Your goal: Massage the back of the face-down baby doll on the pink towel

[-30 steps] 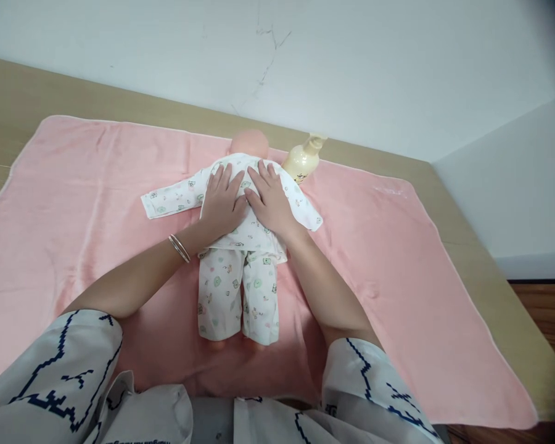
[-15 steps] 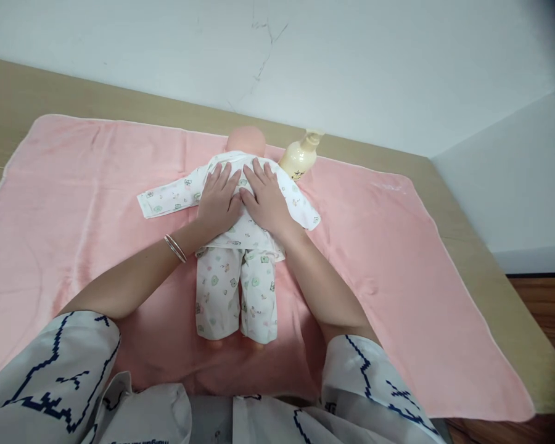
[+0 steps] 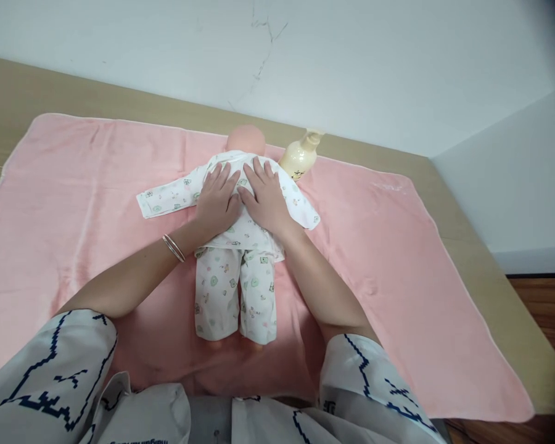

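Note:
A baby doll (image 3: 235, 259) in white printed pyjamas lies lengthwise on a pink towel (image 3: 398, 259), its bare head (image 3: 245, 140) pointing away from me. My left hand (image 3: 216, 200) lies flat on the doll's back, fingers stretched out, with thin bangles on the wrist. My right hand (image 3: 264, 198) rests flat beside it on the same back, fingers also stretched out. The two thumbs nearly touch. One pyjama sleeve (image 3: 164, 198) sticks out to the left, the other lies under my right wrist.
A cream pump bottle (image 3: 298, 159) lies on the towel just right of the doll's head. The towel covers a wooden table (image 3: 37, 98) set against a white wall. At the right, the table edge drops to a wooden floor (image 3: 548, 314).
Both hands have stayed flat on the doll's back, barely shifting. The view has moved slightly.

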Demonstrator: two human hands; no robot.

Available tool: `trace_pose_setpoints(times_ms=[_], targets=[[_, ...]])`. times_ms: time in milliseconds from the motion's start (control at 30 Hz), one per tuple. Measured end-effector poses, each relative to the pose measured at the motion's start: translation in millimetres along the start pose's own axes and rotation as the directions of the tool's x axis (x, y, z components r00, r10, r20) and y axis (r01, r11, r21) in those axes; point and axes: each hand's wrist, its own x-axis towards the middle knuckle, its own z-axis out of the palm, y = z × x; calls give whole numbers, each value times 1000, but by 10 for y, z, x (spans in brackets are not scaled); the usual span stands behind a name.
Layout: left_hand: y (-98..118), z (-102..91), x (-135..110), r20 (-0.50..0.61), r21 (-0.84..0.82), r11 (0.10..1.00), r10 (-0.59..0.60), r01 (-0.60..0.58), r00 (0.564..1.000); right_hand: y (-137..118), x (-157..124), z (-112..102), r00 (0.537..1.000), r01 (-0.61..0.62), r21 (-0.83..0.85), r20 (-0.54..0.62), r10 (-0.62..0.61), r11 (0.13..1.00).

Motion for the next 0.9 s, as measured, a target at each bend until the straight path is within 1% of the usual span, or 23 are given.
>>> trace_pose_setpoints(times_ms=[67, 133, 200, 267, 333, 400, 467, 533, 633, 733, 800, 900], targets=[[71, -35, -30, -12, 15, 1000, -9, 9, 1000, -98, -90, 42, 999, -44, -25, -19, 44, 999], [150, -71, -65, -24, 25, 998, -61, 62, 998, -217, -214, 67, 997, -83, -54, -10, 82, 995], [187, -89, -74, -17, 0, 992, -122, 122, 992, -280, -290, 61, 996, -85, -64, 11, 86, 994], [153, -76, -44, -2, -58, 988, -144, 143, 990, -241, -265, 33, 998, -58, -47, 16, 59, 997], [69, -37, 7, 12, -103, 985, -137, 138, 990, -114, -156, -2, 1000, -20, -11, 18, 20, 1000], [-11, 4, 49, 20, -103, 987, -125, 126, 992, 30, -31, -29, 999, 27, 36, 30, -28, 999], [-36, 21, 59, 17, -73, 992, -105, 106, 994, 103, 35, -35, 997, 56, 71, 50, -59, 996], [10, 4, 29, 9, -33, 996, -77, 78, 997, 59, 2, -19, 998, 34, 64, 53, -37, 997], [152, -61, -53, -12, 7, 998, -61, 61, 998, -150, -179, 6, 997, -54, 9, 49, 54, 998], [240, -119, -89, -53, -3, 997, -77, 77, 996, -283, -307, -23, 992, -82, -5, 99, 82, 997], [223, -130, -55, -52, -20, 994, -111, 110, 992, -241, -272, -59, 991, -65, 16, 116, 63, 998], [136, -106, 42, -8, -37, 984, -173, 173, 985, -62, -99, -69, 998, -13, 48, 59, 10, 999]])
